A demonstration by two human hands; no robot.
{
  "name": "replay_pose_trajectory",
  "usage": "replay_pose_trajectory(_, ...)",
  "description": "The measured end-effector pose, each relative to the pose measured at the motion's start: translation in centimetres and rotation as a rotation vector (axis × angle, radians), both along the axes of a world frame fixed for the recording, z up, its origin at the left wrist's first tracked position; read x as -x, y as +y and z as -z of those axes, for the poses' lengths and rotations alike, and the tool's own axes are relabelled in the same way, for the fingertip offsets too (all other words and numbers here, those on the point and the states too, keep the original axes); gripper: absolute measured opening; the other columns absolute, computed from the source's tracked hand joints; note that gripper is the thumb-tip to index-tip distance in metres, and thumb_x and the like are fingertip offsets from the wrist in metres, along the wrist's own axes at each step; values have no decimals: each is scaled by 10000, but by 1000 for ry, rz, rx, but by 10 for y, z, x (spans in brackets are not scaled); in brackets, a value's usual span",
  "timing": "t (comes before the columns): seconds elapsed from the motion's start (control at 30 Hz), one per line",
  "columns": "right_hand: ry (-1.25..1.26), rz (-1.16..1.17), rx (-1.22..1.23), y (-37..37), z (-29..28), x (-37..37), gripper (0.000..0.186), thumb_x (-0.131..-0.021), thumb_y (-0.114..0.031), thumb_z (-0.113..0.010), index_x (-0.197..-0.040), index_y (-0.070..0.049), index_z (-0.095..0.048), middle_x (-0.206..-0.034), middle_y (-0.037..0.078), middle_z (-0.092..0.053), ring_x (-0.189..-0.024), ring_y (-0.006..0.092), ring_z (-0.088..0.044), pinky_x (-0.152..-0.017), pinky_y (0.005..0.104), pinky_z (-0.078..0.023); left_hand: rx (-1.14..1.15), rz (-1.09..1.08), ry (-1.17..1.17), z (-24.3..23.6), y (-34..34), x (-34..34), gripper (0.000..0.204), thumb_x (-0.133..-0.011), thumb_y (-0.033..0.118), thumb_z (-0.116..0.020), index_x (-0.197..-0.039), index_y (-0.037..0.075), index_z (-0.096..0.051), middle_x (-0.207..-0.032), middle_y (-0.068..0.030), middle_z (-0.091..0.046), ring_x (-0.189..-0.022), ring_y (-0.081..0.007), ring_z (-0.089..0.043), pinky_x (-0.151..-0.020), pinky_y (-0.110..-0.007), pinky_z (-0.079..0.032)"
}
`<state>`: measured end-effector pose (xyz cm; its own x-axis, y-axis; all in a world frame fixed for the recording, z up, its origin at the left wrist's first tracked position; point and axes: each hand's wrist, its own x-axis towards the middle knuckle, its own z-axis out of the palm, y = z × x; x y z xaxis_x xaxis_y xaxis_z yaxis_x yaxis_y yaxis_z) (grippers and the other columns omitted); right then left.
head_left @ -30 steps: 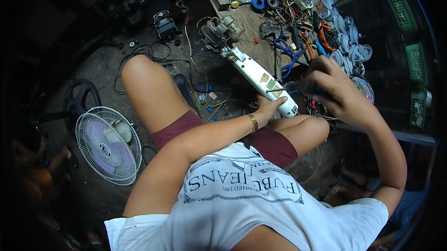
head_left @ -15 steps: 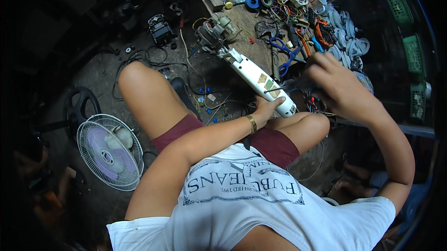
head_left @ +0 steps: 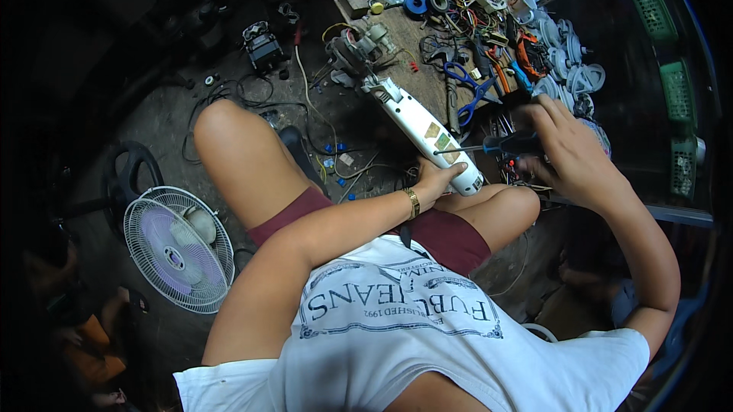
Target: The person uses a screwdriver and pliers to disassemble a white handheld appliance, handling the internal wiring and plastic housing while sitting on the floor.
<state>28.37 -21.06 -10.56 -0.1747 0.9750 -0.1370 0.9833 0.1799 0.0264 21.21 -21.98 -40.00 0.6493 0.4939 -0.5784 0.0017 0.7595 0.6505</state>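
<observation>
My left hand (head_left: 438, 180) is wrapped round the lower end of a long white fan neck (head_left: 416, 123), with the thumb across its top face. The neck lies slanted over my lap, stickers on its face, and a bare fan motor (head_left: 359, 51) is at its far end. In my right hand (head_left: 571, 145) is a screwdriver (head_left: 467, 150) with a dark handle, gripped between thumb and fingers. Its shaft points left, and the tip meets the white neck near the stickers. Some of the handle is blurred and shaded by the fingers.
Beyond the neck, a wooden board (head_left: 416, 34) carries blue scissors (head_left: 469, 91), pliers, blue tape (head_left: 415, 6) and tangled wires. Grey plastic parts (head_left: 561, 49) are heaped at the right, near green baskets (head_left: 676, 91). A caged fan (head_left: 179, 250) and a small motor (head_left: 263, 47) are on the left.
My right hand has shifted slightly right and down, its fingers more spread round the screwdriver's handle. The shaft now lies flatter. My left hand keeps its grip while the neck has barely moved.
</observation>
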Motion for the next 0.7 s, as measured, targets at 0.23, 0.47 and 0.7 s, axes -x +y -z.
replay_pose_trajectory(0.23,-230,253,216,-1,9,-10,262,-759,-200,-685,-925,-70,-530,-880,116,-538,-771,329,-609,-646,419,-470,-21,-10,35,1,1,0,837,-728,235,-805,-1287,-29,-240,-1247,-194,-484,-1175,-230,-510,-982,-334,-432)
replay_pose_trajectory(0.47,-215,-94,296,-6,8,3,243,-759,-246,-682,-895,-92,-552,-836,116,-619,-690,300,-630,-594,390,-487,8,-43,-7,3,0,-3,825,-720,220,-812,-1276,-28,-254,-1227,-197,-506,-1149,-235,-536,-972,-340,-446)
replay_pose_trajectory(0.7,227,627,488,0,15,-14,479,-742,-297,-733,-1059,-22,-502,-952,177,-612,-740,323,-638,-608,368,-504,-114,26,39,18,-1,3,821,-717,215,-811,-1270,-31,-256,-1226,-207,-505,-1146,-244,-540,-935,-341,-474)
